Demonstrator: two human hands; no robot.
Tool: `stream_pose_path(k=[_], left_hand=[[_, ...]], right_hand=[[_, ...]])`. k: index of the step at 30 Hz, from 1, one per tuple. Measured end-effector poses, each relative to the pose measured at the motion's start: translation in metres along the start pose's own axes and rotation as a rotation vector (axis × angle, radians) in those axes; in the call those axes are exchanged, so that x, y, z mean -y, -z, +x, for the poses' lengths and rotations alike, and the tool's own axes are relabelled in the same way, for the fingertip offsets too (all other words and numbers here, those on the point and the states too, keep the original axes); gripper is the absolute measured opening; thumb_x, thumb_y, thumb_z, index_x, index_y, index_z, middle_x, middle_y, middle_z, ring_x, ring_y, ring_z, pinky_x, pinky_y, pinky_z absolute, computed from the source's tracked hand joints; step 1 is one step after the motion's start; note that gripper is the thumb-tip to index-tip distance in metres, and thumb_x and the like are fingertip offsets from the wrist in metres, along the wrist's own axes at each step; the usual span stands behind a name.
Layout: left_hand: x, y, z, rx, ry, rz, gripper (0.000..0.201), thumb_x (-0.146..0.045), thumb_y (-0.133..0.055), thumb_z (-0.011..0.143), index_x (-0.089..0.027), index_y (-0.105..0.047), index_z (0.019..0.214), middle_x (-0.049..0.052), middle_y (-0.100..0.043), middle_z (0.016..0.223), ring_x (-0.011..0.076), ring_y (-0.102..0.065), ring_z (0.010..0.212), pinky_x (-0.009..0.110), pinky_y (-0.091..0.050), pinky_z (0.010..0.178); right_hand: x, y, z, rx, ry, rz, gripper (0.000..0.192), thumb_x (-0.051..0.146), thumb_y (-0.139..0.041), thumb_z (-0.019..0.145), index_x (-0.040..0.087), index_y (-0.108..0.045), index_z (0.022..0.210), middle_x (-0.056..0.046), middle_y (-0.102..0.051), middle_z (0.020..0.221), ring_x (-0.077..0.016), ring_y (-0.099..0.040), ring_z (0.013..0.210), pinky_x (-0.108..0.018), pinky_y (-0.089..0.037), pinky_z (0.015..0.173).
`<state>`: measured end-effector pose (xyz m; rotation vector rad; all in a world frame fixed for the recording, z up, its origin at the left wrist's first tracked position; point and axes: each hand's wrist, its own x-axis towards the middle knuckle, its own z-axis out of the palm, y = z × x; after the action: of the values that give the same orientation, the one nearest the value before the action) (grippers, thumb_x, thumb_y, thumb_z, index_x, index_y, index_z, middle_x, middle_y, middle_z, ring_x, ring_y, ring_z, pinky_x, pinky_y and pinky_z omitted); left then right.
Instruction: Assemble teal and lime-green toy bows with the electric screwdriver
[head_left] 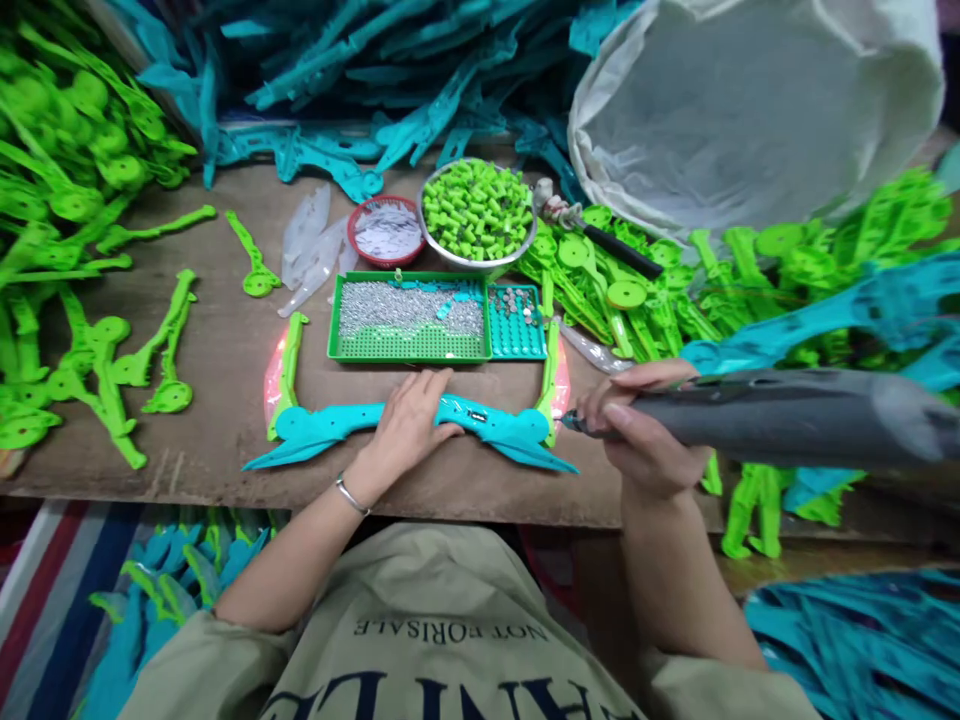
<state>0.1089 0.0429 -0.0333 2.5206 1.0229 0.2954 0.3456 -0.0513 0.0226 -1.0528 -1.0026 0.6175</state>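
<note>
Lime-green plastic parts (171, 340) lie at left on the scuffed brown table (217, 440); near its front edge, a smooth blue plastic bow (352, 418) lies before a mesh-bottomed tray (409, 343), the left hand (411, 420) laid flat, ungripping, across the bow's middle. The right hand (645, 425) is wrapped round a rounded grey screwdriver (765, 415), tip by the bow's right end. The bow's long axis runs left to right, pointed tips outward, green arms (289, 375) forward.
</note>
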Motion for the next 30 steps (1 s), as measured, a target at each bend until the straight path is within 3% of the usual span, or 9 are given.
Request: stream_pose_path(k=[5,10,13,16,18,20,24,30], left_hand=[[-0.006,0.005,-0.002,0.022,0.029,0.062,0.065,-0.036,-0.087,0.079,-0.016,-0.054,0.131,0.011,-0.069,0.116,0.0309,-0.064,0.111,0.046,-0.055,0.096],[-0.005,-0.001,-0.006,0.008,0.038,0.042,0.054,-0.045,-0.09,0.073,-0.015,-0.062,0.108,0.009,-0.068,0.104,0.0285,-0.065,0.102,0.043,-0.058,0.091],[-0.002,0.004,-0.002,-0.01,0.002,0.038,0.047,-0.051,-0.083,0.081,-0.016,-0.063,0.103,0.009,-0.067,0.102,0.0273,-0.064,0.1,0.042,-0.058,0.089],[0.004,0.023,0.025,-0.05,-0.03,0.03,0.024,-0.039,-0.066,0.097,-0.016,-0.063,0.103,0.008,-0.067,0.101,0.0241,-0.064,0.099,0.039,-0.056,0.089],[0.01,0.037,0.056,-0.083,0.026,0.04,0.014,-0.024,-0.053,0.104,-0.015,-0.063,0.106,0.009,-0.068,0.104,0.0228,-0.063,0.101,0.038,-0.054,0.091],[0.016,0.045,0.089,-0.072,0.125,0.036,0.014,-0.015,-0.053,0.101,-0.013,-0.063,0.112,0.012,-0.068,0.11,0.0234,-0.063,0.106,0.038,-0.051,0.093],[0.03,0.038,0.137,0.003,0.188,-0.021,0.024,-0.017,-0.073,0.089,-0.01,-0.065,0.11,0.015,-0.069,0.104,0.0271,-0.065,0.099,0.039,-0.051,0.086],[0.041,0.028,0.152,0.027,0.245,-0.139,0.019,-0.014,-0.071,0.086,-0.013,-0.069,0.105,0.01,-0.07,0.091,0.0245,-0.065,0.093,0.038,-0.048,0.085]], right_hand=[[-0.002,-0.005,0.005,0.039,0.015,0.004,0.017,0.023,-0.077,0.079,0.025,-0.071,0.095,0.006,-0.063,0.056,-0.0162,-0.058,0.047,-0.032,-0.05,0.05],[-0.004,-0.014,0.013,0.073,0.01,0.034,0.015,0.024,-0.076,0.08,0.025,-0.073,0.094,0.004,-0.063,0.054,-0.0176,-0.059,0.047,-0.033,-0.05,0.05],[-0.005,-0.017,0.017,0.079,0.009,0.032,0.014,0.025,-0.077,0.08,0.024,-0.072,0.094,0.004,-0.064,0.054,-0.017,-0.06,0.048,-0.032,-0.051,0.051],[-0.007,-0.019,0.019,0.075,0.0,0.065,0.015,0.026,-0.078,0.08,0.023,-0.072,0.093,0.003,-0.064,0.055,-0.0158,-0.061,0.048,-0.031,-0.052,0.053],[-0.009,-0.02,0.02,0.078,0.002,0.096,0.016,0.025,-0.078,0.08,0.023,-0.072,0.094,0.004,-0.063,0.054,-0.0153,-0.06,0.048,-0.03,-0.052,0.052],[-0.01,-0.022,0.021,0.088,0.006,0.106,0.016,0.024,-0.078,0.08,0.023,-0.072,0.095,0.004,-0.063,0.055,-0.0151,-0.059,0.047,-0.03,-0.051,0.05],[-0.008,-0.024,0.023,0.104,0.009,0.084,0.016,0.025,-0.078,0.08,0.024,-0.072,0.095,0.005,-0.061,0.054,-0.0152,-0.058,0.046,-0.031,-0.052,0.051],[-0.01,-0.022,0.025,0.076,0.033,0.071,0.017,0.027,-0.079,0.079,0.024,-0.073,0.094,0.005,-0.061,0.053,-0.0157,-0.056,0.043,-0.032,-0.049,0.046]])
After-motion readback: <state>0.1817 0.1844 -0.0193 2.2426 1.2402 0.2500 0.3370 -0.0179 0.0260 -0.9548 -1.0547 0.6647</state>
